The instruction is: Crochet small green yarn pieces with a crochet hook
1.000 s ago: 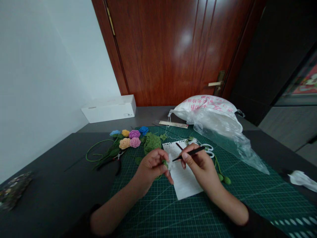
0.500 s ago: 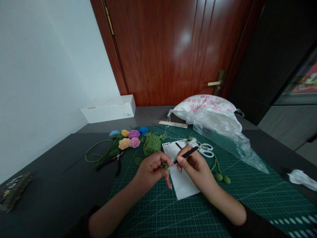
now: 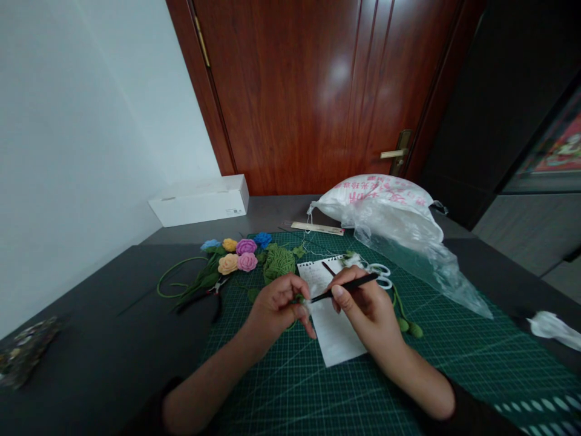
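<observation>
The small green-and-white piece [image 3: 305,300] sits just above the left edge of the paper sheet [image 3: 341,339], pinched in the left hand [image 3: 279,306], and the tip of a slim black tool [image 3: 351,283], probably tweezers, meets it there. The likeliest trouble is a slip: the piece looks soft and is mostly covered by fingers, so a push from the tip could skid off it and poke the left fingertips, or drag the white fluff out of place. Too light a pinch would let the piece twist away and fall onto the paper; too hard a one might squash it. If the right hand [image 3: 365,306] swung outward, it could knock the white scissors [image 3: 380,275], which lie beyond the paper's far right corner. As for pose, the left hand comes in from the left of the paper, palm mostly turned inward, thumb and forefinger narrowed on the piece while a lower finger reaches out beneath. The right hand hangs over the paper's right half, gripping the tool like a pen, thumb along its near side, the back end pointing right. Both forearms slant in from the near side, and the hands are close together but apart.
</observation>
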Motion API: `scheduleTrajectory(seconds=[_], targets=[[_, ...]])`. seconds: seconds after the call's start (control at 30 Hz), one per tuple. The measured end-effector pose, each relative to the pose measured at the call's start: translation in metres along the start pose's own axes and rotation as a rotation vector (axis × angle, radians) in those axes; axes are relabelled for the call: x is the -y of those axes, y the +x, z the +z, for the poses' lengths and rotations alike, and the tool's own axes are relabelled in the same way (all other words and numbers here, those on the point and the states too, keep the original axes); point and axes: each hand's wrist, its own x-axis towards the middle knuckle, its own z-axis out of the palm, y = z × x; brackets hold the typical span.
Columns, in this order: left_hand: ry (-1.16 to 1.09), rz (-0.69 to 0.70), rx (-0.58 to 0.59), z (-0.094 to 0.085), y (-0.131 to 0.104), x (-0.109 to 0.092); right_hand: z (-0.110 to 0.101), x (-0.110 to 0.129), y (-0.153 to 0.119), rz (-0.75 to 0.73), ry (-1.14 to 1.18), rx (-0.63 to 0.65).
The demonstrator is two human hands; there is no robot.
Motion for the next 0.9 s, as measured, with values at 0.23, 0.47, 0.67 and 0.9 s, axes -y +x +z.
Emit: scheduleTrajectory(seconds=[0.23,0.47,0.67,0.9], targets=[[-0.02,0.004,-0.012,-0.001,-0.001,0.003,0.0,-0.005,0.0,0.094,0.018,-0.018],[-0.051,-0.003,0.007,0.001,-0.004,0.007,0.006,-0.012,-0.001,0.179,0.182,0.07],[-0.035,-0.019,0.007,0.0,-0.003,0.01,0.011,-0.014,-0.003,0.123,0.157,0.097],[-0.005,-0.009,-0.013,-0.005,-0.001,0.007,-0.005,0.001,0.005,0.024,0.017,-0.08]])
